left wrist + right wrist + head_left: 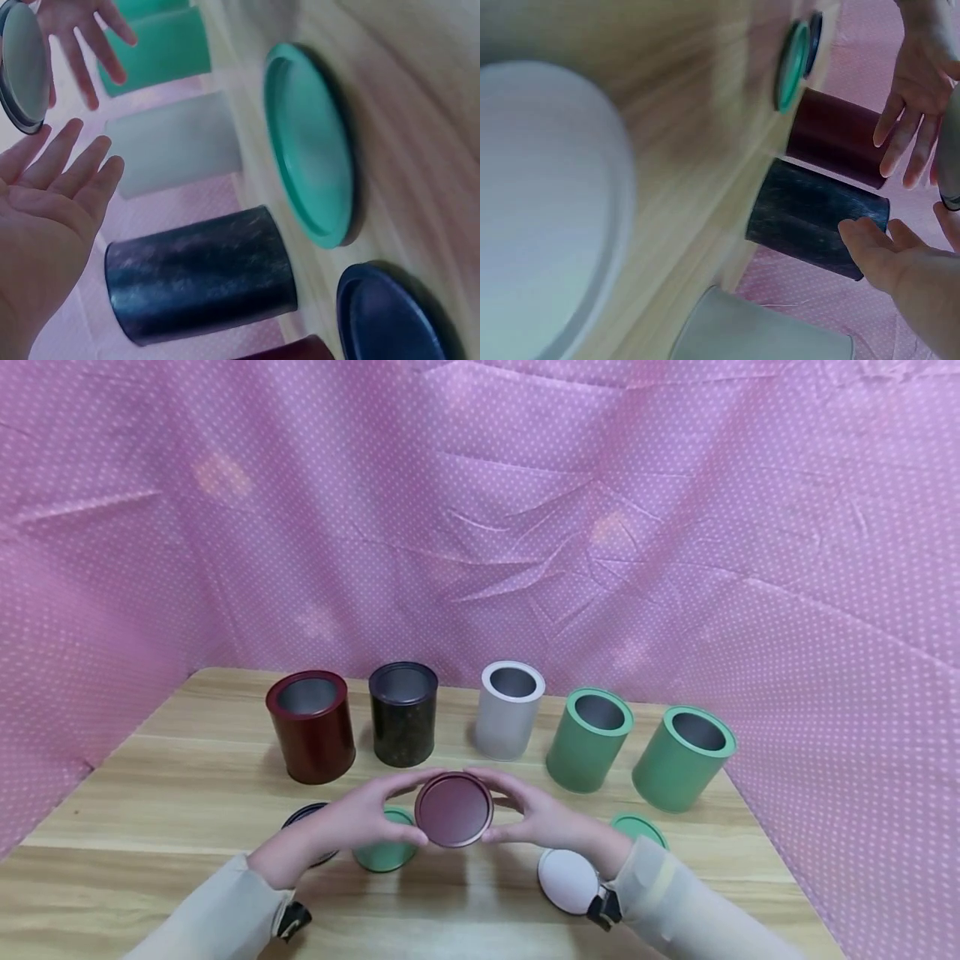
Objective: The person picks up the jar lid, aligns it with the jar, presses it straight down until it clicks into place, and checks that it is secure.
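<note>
Both hands hold 1 dark red lid [453, 809] between them, lifted above the table [187, 777] in front of the row of tins. The left hand [360, 818] has its fingers on the lid's left edge and the right hand [536, 818] on its right edge. The head view shows the fingertips and thumbs bent lightly round the rim. The wrist views show the fingers mostly straight, so this looks like a light edge hold rather than a tight clamp.

The lid looks like thin painted metal: probably light and stiff, with a smooth face that could slip. The raised rim seems the best place to grip, from opposite sides as it is held here, since the flat face gives nothing to catch.

Under the hands, 4 more lids lie flat on the table: a green lid [384, 852], a dark blue lid [303, 817], a white lid [567, 881] and a second green lid [637, 828]. Behind them 5 open tins stand upright in a row: a dark red tin [311, 727], a black tin [403, 714], a white tin [510, 710] and 2 green tins [588, 739]. A pink dotted cloth [480, 527] hangs behind and at the sides.
</note>
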Tool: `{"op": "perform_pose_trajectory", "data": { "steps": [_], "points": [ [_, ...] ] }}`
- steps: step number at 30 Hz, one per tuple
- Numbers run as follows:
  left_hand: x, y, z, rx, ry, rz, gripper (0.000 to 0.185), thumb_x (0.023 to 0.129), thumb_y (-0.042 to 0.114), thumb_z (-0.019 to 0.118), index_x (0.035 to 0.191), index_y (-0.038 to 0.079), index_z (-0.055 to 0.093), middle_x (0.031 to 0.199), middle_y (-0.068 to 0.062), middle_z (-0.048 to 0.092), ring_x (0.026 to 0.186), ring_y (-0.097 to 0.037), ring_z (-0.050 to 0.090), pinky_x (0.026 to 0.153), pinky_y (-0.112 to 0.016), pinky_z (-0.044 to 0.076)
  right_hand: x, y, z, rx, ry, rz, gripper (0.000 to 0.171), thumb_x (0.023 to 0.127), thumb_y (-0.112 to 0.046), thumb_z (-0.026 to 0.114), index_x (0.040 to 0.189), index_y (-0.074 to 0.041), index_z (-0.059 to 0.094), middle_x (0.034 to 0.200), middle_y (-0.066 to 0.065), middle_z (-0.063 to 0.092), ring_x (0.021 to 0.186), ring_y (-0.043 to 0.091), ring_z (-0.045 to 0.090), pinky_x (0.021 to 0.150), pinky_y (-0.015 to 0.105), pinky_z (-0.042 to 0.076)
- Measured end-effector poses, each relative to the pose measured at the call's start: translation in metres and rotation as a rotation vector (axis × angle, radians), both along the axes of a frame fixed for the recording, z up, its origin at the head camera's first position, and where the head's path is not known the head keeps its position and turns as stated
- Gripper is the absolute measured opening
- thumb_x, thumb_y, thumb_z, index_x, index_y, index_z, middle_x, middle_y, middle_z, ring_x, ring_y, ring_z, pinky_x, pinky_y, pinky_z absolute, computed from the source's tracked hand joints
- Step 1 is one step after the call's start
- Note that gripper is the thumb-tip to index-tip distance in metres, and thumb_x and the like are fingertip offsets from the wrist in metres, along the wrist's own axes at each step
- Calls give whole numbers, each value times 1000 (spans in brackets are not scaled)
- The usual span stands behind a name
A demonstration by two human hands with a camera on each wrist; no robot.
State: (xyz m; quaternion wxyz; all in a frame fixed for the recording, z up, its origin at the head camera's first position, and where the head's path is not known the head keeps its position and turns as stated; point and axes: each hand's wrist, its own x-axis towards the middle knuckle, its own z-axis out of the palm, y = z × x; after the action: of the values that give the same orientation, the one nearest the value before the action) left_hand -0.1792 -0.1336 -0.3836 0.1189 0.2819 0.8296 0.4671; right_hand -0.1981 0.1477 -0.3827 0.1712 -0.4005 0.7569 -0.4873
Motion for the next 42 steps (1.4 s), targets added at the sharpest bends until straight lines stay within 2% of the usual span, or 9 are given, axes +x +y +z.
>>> {"op": "perform_pose_trajectory", "data": {
  "steps": [4, 8, 13, 15, 20, 21, 28, 35, 42],
  "points": [
    [-1, -9, 4, 59, 37, -6, 79, 78, 33, 80, 146, 20, 43, 149, -5, 45, 139, -35, 38, 111, -60, 31, -3, -10, 6, -43, -19, 21, 75, 88, -16, 72, 150, -6, 31, 151, 13, 40, 139, 28, 37, 113, 36, 35],
    [-1, -19, 7, 122, 80, 14, 74, 80, 28, 79, 145, 19, 44, 147, -5, 48, 137, -31, 43, 111, -55, 35, -7, -22, 12, -86, -58, 24, 75, 88, -17, 72, 150, -6, 31, 152, 14, 39, 139, 30, 38, 114, 37, 34],
    [-1, -32, 11, 185, 114, 40, 70, 84, 19, 76, 145, 18, 44, 146, -5, 49, 133, -9, 47, 108, -23, 40, -12, -38, 18, -148, -97, 42, 77, 88, -21, 72, 150, -5, 30, 152, 16, 37, 140, 33, 35, 114, 42, 33],
    [-1, -37, 12, 194, 122, 55, 70, 84, 18, 76, 146, 18, 43, 147, -6, 48, 132, -3, 46, 107, -19, 39, -14, -46, 20, -162, -97, 49, 77, 88, -21, 72, 150, -5, 30, 152, 17, 37, 140, 33, 35, 114, 43, 33],
    [0, -49, 13, 203, 150, 100, 71, 84, 17, 75, 147, 16, 42, 148, -8, 47, 127, 5, 47, 105, -16, 39, -20, -64, 24, -159, -76, 48, 82, 85, -20, 75, 150, -2, 28, 151, 20, 37, 139, 32, 37, 114, 39, 34],
    [0, -51, 13, 212, 153, 106, 71, 84, 16, 75, 147, 15, 42, 148, -9, 47, 126, 8, 46, 102, -11, 37, -21, -67, 25, -159, -75, 47, 83, 85, -18, 75, 150, -3, 28, 151, 20, 37, 139, 32, 38, 114, 39, 34],
    [0, -64, 15, 265, 167, 139, 69, 85, 9, 73, 146, 6, 41, 146, -17, 46, 122, 11, 47, 100, -10, 38, -25, -88, 29, -181, -74, 51, 85, 82, -3, 75, 151, -5, 27, 149, 19, 40, 137, 29, 41, 113, 36, 35],
    [-3, -78, 19, 348, 199, 114, 66, 88, 0, 67, 146, -2, 37, 137, 19, 50, 121, 8, 51, 97, -10, 42, -30, -108, 33, -207, -51, 46, 81, 83, 4, 71, 151, -5, 26, 144, 24, 45, 128, 23, 49, 108, 32, 41],
    [-3, -98, 22, 408, 208, 117, 65, 91, -5, 61, 149, 2, 34, 140, 21, 49, 124, 6, 50, 94, -13, 48, -35, -131, 41, -202, -53, 13, 79, 84, 5, 69, 150, -9, 29, 147, 15, 45, 132, 20, 48, 108, 28, 40]
  ]
}}
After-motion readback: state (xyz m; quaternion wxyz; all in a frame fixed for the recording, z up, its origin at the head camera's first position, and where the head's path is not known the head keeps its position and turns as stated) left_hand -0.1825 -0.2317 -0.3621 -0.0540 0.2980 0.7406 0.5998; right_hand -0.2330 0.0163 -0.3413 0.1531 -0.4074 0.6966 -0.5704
